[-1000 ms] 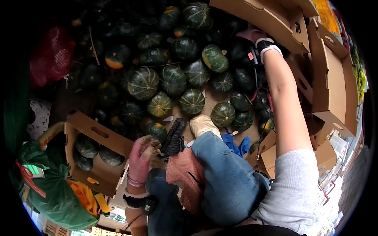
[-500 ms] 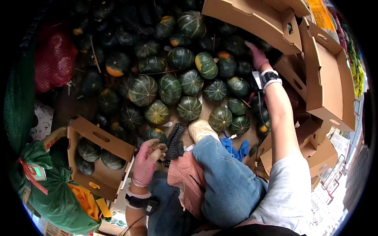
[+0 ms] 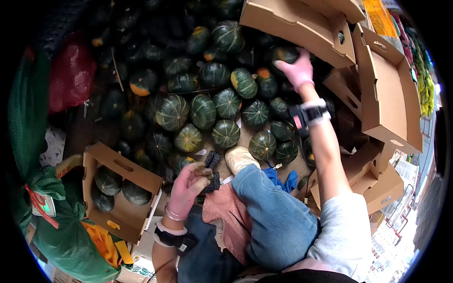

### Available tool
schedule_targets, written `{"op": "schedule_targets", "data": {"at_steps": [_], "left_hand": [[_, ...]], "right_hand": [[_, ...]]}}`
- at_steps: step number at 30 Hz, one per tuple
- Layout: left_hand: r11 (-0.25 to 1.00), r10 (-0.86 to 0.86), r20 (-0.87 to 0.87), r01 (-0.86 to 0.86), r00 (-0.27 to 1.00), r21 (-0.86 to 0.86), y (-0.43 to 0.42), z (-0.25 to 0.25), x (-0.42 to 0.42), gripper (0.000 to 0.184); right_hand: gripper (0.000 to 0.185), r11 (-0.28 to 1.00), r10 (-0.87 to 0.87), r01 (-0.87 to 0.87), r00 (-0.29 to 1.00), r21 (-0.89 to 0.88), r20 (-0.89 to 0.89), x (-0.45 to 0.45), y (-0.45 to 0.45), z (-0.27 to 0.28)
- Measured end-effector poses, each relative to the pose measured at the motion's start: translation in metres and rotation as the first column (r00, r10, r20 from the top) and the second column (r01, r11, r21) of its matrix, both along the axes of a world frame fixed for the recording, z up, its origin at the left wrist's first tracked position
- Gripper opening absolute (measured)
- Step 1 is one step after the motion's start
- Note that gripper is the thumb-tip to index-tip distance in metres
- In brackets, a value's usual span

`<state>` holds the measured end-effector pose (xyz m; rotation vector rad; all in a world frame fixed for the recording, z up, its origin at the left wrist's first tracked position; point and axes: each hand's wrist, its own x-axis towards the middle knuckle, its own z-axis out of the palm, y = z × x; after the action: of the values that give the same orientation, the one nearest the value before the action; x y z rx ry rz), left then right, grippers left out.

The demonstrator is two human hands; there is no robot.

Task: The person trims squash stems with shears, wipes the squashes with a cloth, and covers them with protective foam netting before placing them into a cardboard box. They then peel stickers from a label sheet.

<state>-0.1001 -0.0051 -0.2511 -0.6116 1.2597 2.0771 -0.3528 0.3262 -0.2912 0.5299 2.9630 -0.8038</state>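
My right hand, in a pink glove, is stretched out to the far right of the heap. Its thumb and fingers are spread round a dark green pumpkin and grip it; the fingertips are partly hidden in shadow. My left hand, in a pink glove with soiled fingertips, hovers by my knee with loosely bent fingers and nothing in them. Beside it lies a dark checked cloth. Striped green pumpkins lie in front of my shoe, some with orange patches.
At the left stands a cardboard box holding several pumpkins. Cardboard trays are stacked along the right. A red net sack and green bags line the left side. A blue cloth lies by my leg.
My right hand has turned and moved slightly left, closing round a pumpkin at the back. My left hand has risen a little to the right, its fingers still bent.
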Motion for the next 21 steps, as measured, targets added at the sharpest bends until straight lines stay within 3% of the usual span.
{"op": "schedule_targets", "data": {"at_steps": [1, 2, 3, 4, 5, 7, 8, 9, 10, 11, 12, 13, 16, 18, 20, 21], "left_hand": [[1.0, -0.01, -0.035, 0.011, 0.999, 0.028, 0.003, -0.001, -0.004, 0.049], [0.998, -0.019, -0.072, 0.022, 0.997, 0.053, 0.006, -0.001, -0.008, 0.054], [0.987, 0.101, -0.106, -0.087, 0.989, 0.132, 0.013, 0.0, -0.012, 0.059], [0.958, 0.226, -0.134, -0.196, 0.965, 0.208, 0.024, 0.003, -0.017, 0.064], [0.911, 0.353, -0.154, -0.301, 0.923, 0.28, 0.033, 0.007, -0.023, 0.069], [0.929, 0.282, -0.166, -0.226, 0.945, 0.292, 0.033, 0.008, -0.033, 0.077], [0.919, 0.247, -0.122, -0.192, 0.961, 0.345, 0.026, 0.004, -0.033, 0.079], [0.921, 0.244, -0.05, -0.215, 0.969, 0.324, 0.021, -0.007, -0.025, 0.077], [0.9, 0.286, -0.037, -0.256, 0.957, 0.352, 0.02, -0.012, -0.015, 0.074], [0.88, 0.33, -0.027, -0.297, 0.944, 0.371, 0.02, -0.012, -0.008, 0.072], [0.864, 0.344, -0.018, -0.308, 0.939, 0.398, 0.018, -0.006, -0.005, 0.073], [0.849, 0.347, -0.008, -0.311, 0.938, 0.427, 0.015, 0.0, -0.005, 0.074], [0.785, 0.378, -0.144, -0.234, 0.914, 0.574, -0.02, 0.008, 0.0, 0.074], [0.605, 0.547, -0.045, -0.357, 0.836, 0.712, -0.054, 0.027, 0.019, 0.083], [0.394, 0.768, 0.077, -0.563, 0.636, 0.727, -0.09, 0.044, 0.052, 0.087], [0.439, 0.823, -0.017, -0.616, 0.568, 0.655, -0.115, 0.043, 0.07, 0.082]], "right_hand": [[0.081, 0.986, 0.068, -0.078, 0.995, -0.148, -0.075, 0.017, 0.004, 0.01], [0.07, 0.88, 0.158, -0.201, 0.978, -0.431, -0.134, 0.037, -0.005, 0.029], [0.067, 0.672, 0.286, -0.282, 0.952, -0.685, -0.112, 0.055, -0.018, 0.05], [0.066, 0.448, 0.375, -0.258, 0.924, -0.856, -0.083, 0.072, -0.035, 0.061], [0.063, 0.438, 0.573, -0.412, 0.813, -0.799, -0.105, 0.084, -0.045, 0.065], [0.053, 0.287, 0.711, -0.44, 0.693, -0.851, -0.118, 0.092, -0.055, 0.059], [0.043, 0.496, 0.714, -0.67, 0.677, -0.553, -0.179, 0.071, -0.047, 0.039], [0.033, 0.686, 0.714, -0.727, 0.682, -0.039, -0.159, 0.051, -0.038, 0.02], [0.024, 0.734, 0.652, -0.573, 0.744, 0.366, -0.143, 0.032, -0.029, 0.001], [0.032, 0.892, 0.327, -0.303, 0.945, -0.335, 0.013, 0.002, -0.017, -0.023], [0.04, 0.61, -0.158, 0.298, 0.954, -0.734, 0.256, -0.026, -0.005, -0.046], [0.054, 0.548, -0.108, 0.321, 0.943, -0.772, 0.315, -0.052, 0.01, -0.073], [0.062, 0.674, -0.003, 0.244, 0.945, -0.698, 0.328, -0.138, 0.073, -0.149], [0.063, 0.704, 0.137, 0.171, 0.919, -0.689, 0.368, -0.197, 0.129, -0.205], [0.065, 0.704, 0.248, 0.109, 0.889, -0.702, 0.386, -0.236, 0.161, -0.253], [0.065, 0.72, 0.271, 0.094, 0.874, -0.687, 0.404, -0.242, 0.159, -0.249]]}}
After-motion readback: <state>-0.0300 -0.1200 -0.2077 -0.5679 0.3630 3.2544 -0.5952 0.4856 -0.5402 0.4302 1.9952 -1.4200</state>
